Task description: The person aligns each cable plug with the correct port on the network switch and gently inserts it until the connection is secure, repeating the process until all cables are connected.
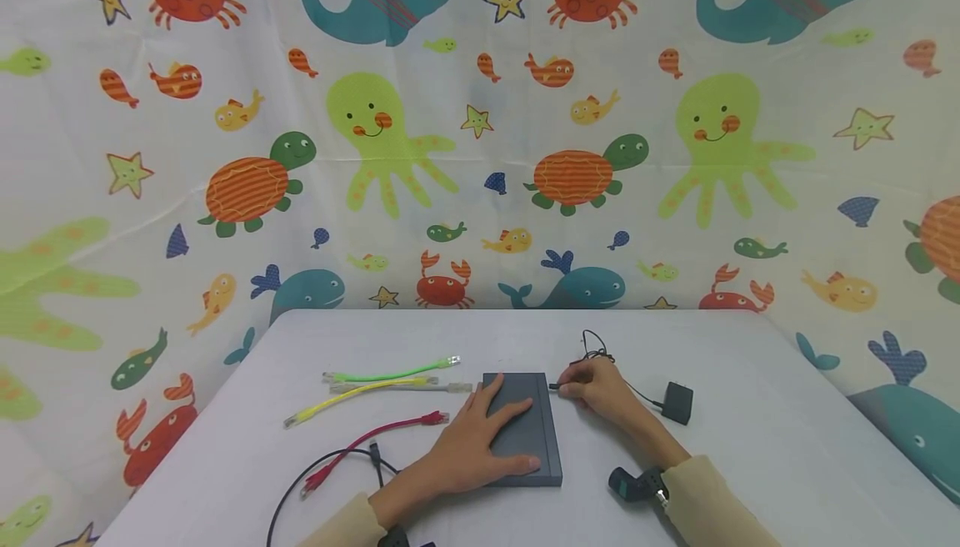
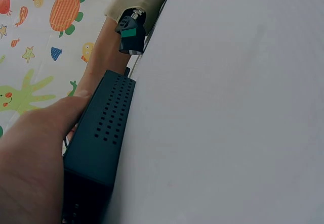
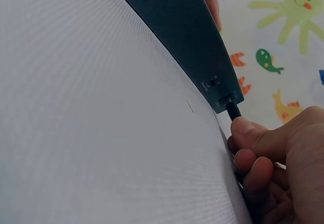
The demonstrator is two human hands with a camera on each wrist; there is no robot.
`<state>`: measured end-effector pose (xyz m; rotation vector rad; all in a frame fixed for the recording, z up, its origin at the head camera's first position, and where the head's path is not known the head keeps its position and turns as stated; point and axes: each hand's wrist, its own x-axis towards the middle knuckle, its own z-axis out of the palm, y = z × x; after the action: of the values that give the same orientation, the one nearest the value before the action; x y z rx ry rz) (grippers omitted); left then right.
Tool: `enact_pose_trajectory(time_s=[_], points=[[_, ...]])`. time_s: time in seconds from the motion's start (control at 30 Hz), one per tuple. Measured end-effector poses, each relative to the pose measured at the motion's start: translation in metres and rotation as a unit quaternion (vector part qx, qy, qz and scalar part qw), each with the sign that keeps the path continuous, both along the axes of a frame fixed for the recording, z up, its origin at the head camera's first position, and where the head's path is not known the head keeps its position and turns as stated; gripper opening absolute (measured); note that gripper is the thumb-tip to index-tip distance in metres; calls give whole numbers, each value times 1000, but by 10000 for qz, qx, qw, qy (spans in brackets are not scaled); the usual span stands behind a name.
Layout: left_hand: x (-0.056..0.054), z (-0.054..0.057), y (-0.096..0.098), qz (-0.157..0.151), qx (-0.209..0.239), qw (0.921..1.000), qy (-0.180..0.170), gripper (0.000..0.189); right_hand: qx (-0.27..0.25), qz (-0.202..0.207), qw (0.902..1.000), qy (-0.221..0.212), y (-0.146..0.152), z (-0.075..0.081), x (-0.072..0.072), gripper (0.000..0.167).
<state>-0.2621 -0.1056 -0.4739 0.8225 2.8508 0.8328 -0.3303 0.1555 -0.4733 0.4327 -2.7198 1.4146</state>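
A flat dark grey electronics box (image 1: 542, 426) with vent holes along one side lies on the table. My left hand (image 1: 468, 439) rests spread across its top, fingers straight and thumb near the front edge. At the box's right side, my right hand (image 1: 600, 388) pinches a small black power plug (image 3: 233, 109) between thumb and fingers. In the right wrist view the plug's tip is right at a port in the box's end wall, beside a small round hole. A thin black cord runs from it to a black power adapter (image 1: 678, 403).
Left of the box lie a green network cable (image 1: 390, 377), a yellow one (image 1: 352, 396), a grey one (image 1: 405, 388) and a red one (image 1: 375, 434). A black USB cable (image 1: 300, 476) curves near my left forearm. A sea-animal curtain (image 1: 480, 222) hangs behind the white table (image 1: 225, 480).
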Motion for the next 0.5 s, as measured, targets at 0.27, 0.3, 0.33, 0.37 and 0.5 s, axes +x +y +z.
enact_pose_trajectory(time_s=[0.27,0.3,0.33,0.37,0.5], points=[[1,1,0,22,-27,10000,22,75,-32,67,9999,73,1,-1,-1,8],[1,1,0,24,-31,10000,23,75,-36,79,9999,88,1,-1,-1,7],[1,1,0,26,-33,10000,24,75,-30,88,9999,102,1,-1,-1,7],[1,1,0,26,-33,10000,24,75,-32,96,9999,117,1,-1,-1,7],[0,0,0,19,-30,10000,21,75,-28,85,9999,144,1,-2,-2,7]])
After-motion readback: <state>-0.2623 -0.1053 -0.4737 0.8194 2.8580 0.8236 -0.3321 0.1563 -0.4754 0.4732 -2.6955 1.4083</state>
